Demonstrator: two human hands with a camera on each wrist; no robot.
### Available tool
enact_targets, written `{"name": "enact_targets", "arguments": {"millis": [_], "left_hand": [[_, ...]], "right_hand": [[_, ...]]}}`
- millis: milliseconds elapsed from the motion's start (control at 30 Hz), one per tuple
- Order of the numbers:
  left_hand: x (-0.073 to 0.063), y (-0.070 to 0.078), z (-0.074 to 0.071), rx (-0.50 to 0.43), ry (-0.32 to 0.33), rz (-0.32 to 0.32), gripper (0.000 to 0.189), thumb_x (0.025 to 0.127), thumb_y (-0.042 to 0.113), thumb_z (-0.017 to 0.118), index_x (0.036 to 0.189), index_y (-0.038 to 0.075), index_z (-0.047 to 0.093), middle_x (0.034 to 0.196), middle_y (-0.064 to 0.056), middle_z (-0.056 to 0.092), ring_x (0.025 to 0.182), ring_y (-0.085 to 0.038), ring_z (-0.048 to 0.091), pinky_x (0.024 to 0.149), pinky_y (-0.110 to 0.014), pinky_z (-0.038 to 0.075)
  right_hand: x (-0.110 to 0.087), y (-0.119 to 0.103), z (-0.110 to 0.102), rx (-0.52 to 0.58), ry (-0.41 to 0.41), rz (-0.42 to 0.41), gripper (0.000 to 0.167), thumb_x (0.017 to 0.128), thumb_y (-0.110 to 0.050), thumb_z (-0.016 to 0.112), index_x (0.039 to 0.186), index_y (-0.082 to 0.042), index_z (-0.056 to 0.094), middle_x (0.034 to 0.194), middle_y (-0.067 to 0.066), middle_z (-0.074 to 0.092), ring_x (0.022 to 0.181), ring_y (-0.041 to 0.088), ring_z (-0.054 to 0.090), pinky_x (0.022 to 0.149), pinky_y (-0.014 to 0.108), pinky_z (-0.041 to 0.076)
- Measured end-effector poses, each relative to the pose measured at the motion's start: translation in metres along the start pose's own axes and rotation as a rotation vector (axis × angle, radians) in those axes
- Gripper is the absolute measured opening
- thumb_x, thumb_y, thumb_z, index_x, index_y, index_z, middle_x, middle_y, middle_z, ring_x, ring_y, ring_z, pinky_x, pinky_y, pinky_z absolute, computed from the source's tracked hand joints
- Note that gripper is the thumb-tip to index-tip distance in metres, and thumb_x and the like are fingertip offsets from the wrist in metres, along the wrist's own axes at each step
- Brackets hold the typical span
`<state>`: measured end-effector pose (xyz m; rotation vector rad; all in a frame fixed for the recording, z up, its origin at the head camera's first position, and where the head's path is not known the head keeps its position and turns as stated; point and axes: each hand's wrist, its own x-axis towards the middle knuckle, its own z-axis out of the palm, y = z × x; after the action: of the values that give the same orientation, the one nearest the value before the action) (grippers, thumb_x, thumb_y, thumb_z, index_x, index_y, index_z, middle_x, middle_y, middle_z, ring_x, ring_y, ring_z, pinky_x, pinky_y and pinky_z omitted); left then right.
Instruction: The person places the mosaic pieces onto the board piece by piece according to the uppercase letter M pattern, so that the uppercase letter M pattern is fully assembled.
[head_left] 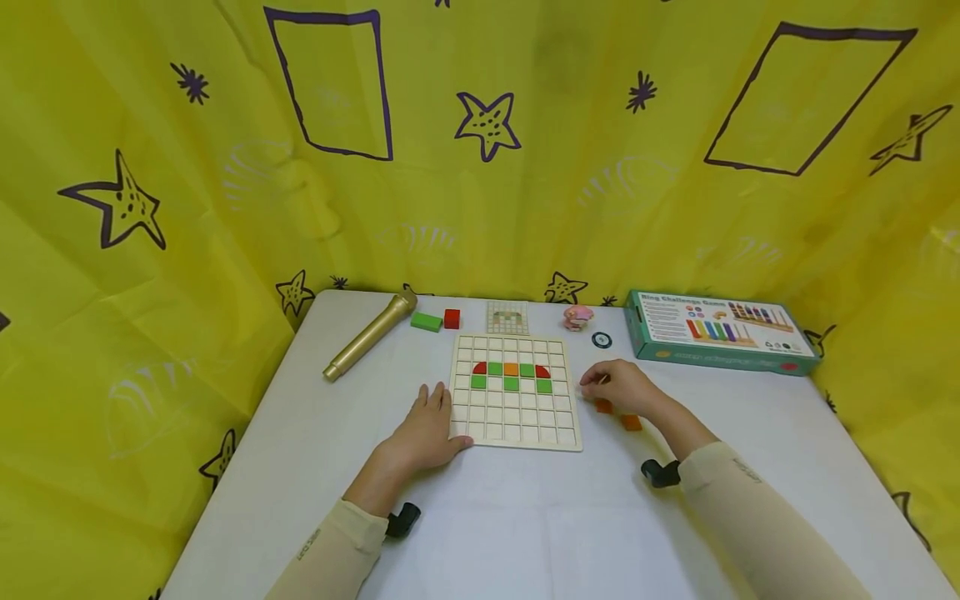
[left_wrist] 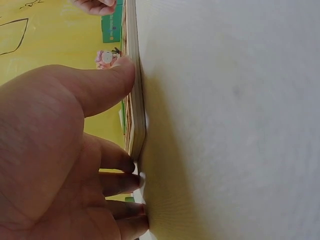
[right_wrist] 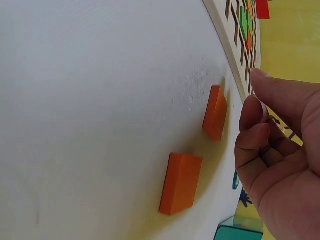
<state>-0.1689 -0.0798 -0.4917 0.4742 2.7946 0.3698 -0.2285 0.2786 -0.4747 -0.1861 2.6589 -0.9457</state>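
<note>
A wooden grid board lies flat, with red, green and orange blocks set in its upper rows. My left hand is spread at the board's lower left corner. Its thumb touches the front edge, and the other fingers reach along the left side. Just off the board's right edge is my right hand, fingers bent, with a gap between thumb and index finger and nothing visible in it. Near that hand two orange blocks rest on the white table.
Behind the board lies a small pattern card. Left of it are a red block, a green block and a gold microphone. To the right sit a pink figurine, a round dark disc and a game box.
</note>
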Motion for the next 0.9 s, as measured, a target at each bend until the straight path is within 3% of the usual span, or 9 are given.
{"name": "enact_targets", "arguments": {"millis": [233,700,900], "left_hand": [[0.0,-0.001,0.001,0.0,0.002,-0.003,0.094,0.095,0.054,0.062,0.153,-0.011,0.026,0.162,-0.027,0.02,0.149,-0.048,0.012,0.119,-0.05,0.023],[0.0,-0.001,-0.001,-0.003,0.004,0.001,0.095,0.095,0.053,0.063,0.153,-0.012,0.025,0.162,-0.027,0.019,0.149,-0.048,0.011,0.119,-0.05,0.022],[0.0,-0.001,-0.002,-0.017,0.0,-0.004,0.095,0.095,0.052,0.064,0.153,-0.012,0.026,0.162,-0.026,0.019,0.149,-0.048,0.011,0.119,-0.05,0.023]], "right_hand": [[-0.007,0.008,-0.004,-0.034,0.016,0.008,0.016,0.094,-0.022,0.073,0.103,-0.009,0.074,0.095,0.004,0.067,0.085,0.022,0.056,0.074,0.033,0.049],[-0.021,0.021,-0.006,0.007,0.012,-0.004,0.019,0.091,-0.018,0.076,0.104,-0.004,0.074,0.094,0.005,0.067,0.082,0.021,0.056,0.071,0.032,0.049],[-0.022,0.028,-0.005,0.025,-0.001,0.041,0.022,0.089,-0.019,0.078,0.107,-0.006,0.074,0.096,0.005,0.066,0.085,0.023,0.055,0.072,0.032,0.05]]}}
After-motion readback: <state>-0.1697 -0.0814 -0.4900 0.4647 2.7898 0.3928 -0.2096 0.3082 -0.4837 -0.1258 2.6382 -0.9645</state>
